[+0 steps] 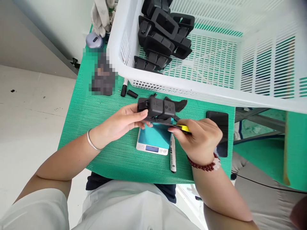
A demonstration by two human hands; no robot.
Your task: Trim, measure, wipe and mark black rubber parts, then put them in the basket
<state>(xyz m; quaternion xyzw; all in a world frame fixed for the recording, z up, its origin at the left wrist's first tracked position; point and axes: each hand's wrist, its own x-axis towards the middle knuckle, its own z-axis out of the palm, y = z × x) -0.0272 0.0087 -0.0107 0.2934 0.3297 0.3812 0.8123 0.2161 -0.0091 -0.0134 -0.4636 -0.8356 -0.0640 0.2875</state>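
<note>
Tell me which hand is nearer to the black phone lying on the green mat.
Right. The right hand, gripping a yellow-handled tool, sits just beside the black phone. The left hand holds the black part above the scale, farther from the phone.

Green woven-topped table over pale floor, beside a white wall.

One basket; one scale; two markers; one phone.
</note>
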